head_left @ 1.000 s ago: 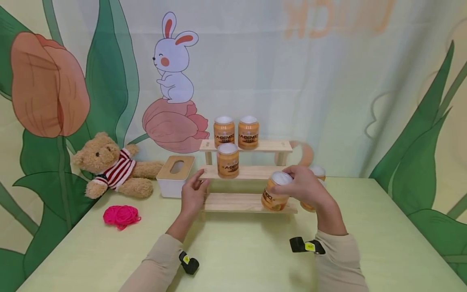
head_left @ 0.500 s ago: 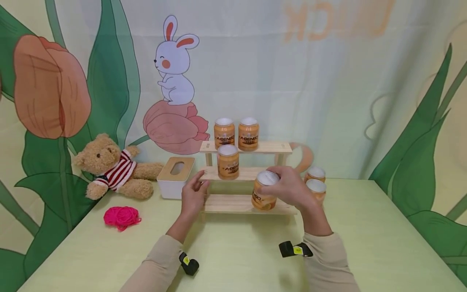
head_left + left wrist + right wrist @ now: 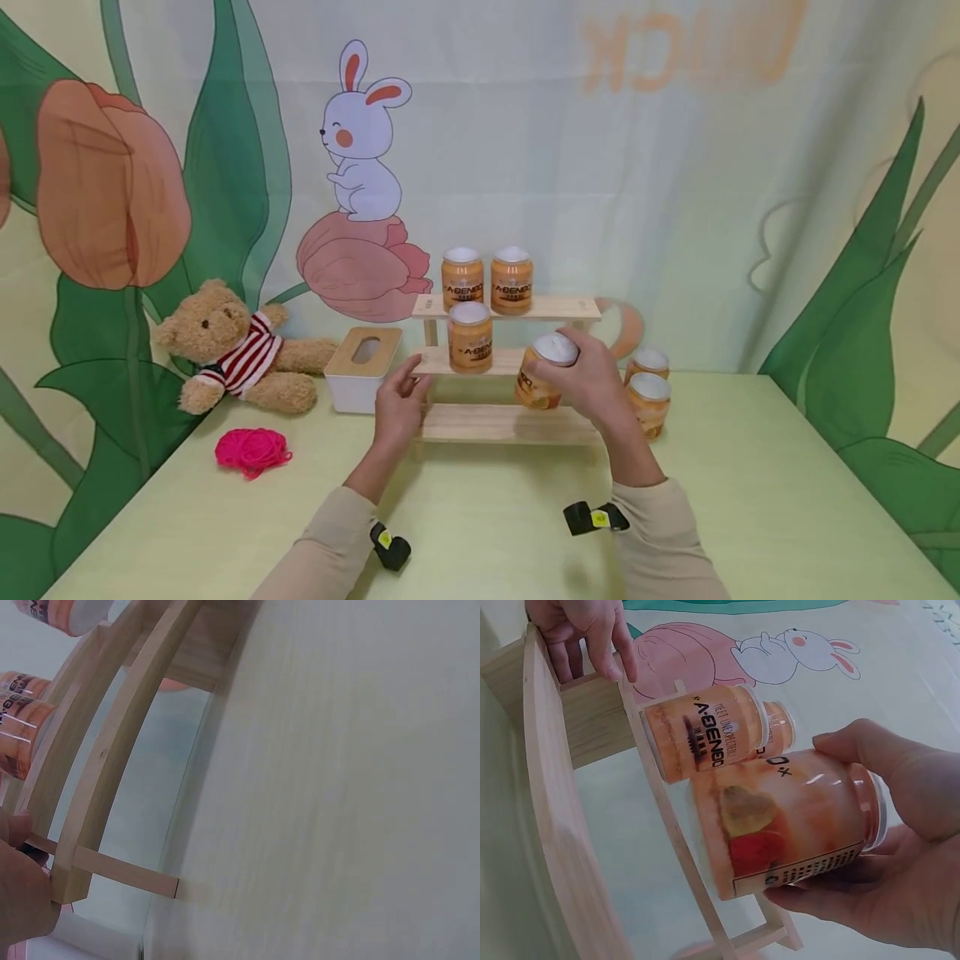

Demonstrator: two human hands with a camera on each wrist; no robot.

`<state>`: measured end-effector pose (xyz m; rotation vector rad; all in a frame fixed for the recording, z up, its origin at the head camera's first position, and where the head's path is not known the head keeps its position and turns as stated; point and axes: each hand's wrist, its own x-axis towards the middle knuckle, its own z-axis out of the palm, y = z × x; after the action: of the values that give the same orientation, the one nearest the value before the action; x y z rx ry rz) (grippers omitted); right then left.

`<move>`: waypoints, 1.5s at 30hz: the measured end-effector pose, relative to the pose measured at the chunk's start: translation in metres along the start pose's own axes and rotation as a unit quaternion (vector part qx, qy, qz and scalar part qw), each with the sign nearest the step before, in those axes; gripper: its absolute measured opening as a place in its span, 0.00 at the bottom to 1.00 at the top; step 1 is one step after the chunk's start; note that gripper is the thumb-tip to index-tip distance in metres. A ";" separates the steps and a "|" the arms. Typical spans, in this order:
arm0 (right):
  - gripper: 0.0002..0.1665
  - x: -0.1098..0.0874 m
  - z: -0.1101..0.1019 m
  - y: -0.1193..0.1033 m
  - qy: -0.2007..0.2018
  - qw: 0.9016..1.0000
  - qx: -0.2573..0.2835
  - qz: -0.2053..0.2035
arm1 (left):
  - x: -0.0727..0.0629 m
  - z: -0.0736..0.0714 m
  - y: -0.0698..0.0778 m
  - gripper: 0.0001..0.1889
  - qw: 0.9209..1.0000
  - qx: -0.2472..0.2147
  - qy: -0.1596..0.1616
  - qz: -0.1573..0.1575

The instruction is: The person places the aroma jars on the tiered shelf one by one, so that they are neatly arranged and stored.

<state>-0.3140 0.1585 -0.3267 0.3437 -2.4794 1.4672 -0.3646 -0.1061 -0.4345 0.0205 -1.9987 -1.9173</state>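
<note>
My right hand (image 3: 592, 379) grips an orange-labelled jar (image 3: 534, 383) with a pale lid, thumb and fingers round its upper part. This jar is slightly tilted, in front of the middle board of a three-tier wooden display rack (image 3: 510, 423). In the right wrist view the held jar (image 3: 772, 825) shows a fruit picture and small print. At the rack's left end, my left hand (image 3: 399, 408) holds the end of the middle board. A matching jar (image 3: 470, 346) stands on that board's left part. Two more, a left jar (image 3: 462, 279) and a right jar (image 3: 512, 282), stand on the top board.
Right of the rack, two similar jars stand on the table, a front jar (image 3: 651, 404) and a rear jar (image 3: 647, 361). On the left are a tissue box (image 3: 356, 387), a teddy bear (image 3: 243, 354) and pink yarn (image 3: 252, 450). A printed curtain (image 3: 675, 208) hangs behind.
My right hand has carried the jar left from the rack's right end, then up from the bottom board's level towards the middle board. My left hand stays at the rack's left end.
</note>
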 end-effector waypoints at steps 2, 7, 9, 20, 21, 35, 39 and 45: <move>0.46 0.001 0.001 0.000 0.016 1.000 0.020 0.013 | 0.000 0.001 -0.001 0.24 1.000 -0.001 -0.002 0.003; 0.45 0.011 -0.002 -0.003 0.029 0.998 0.045 0.021 | 0.000 0.006 0.000 0.24 1.000 -0.010 -0.007 0.006; 0.44 0.017 -0.003 -0.004 0.032 0.999 0.034 0.019 | 0.000 0.007 0.001 0.24 1.000 -0.011 -0.006 0.005; 0.39 0.052 0.008 0.005 0.019 0.999 -0.031 0.021 | 0.000 0.007 -0.003 0.24 1.000 -0.011 -0.005 0.001; 0.40 0.053 0.010 0.007 0.017 0.999 -0.034 0.024 | 0.000 0.007 -0.004 0.24 1.000 -0.008 -0.005 0.000; 0.42 0.066 0.030 0.017 0.040 0.999 -0.030 0.016 | 0.000 0.000 -0.006 0.24 1.000 0.005 -0.006 0.002; 0.41 0.070 0.035 0.017 0.049 0.998 -0.030 -0.001 | 0.000 -0.002 -0.004 0.24 1.000 0.002 0.001 0.011; 0.42 0.073 0.036 0.017 0.061 0.997 -0.036 -0.009 | 0.002 -0.001 -0.006 0.24 1.000 -0.009 -0.005 0.011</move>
<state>-0.3918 0.1287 -0.3343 0.2558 -2.4191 1.3458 -0.3679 -0.1081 -0.4402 -0.0149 -1.9799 -1.9237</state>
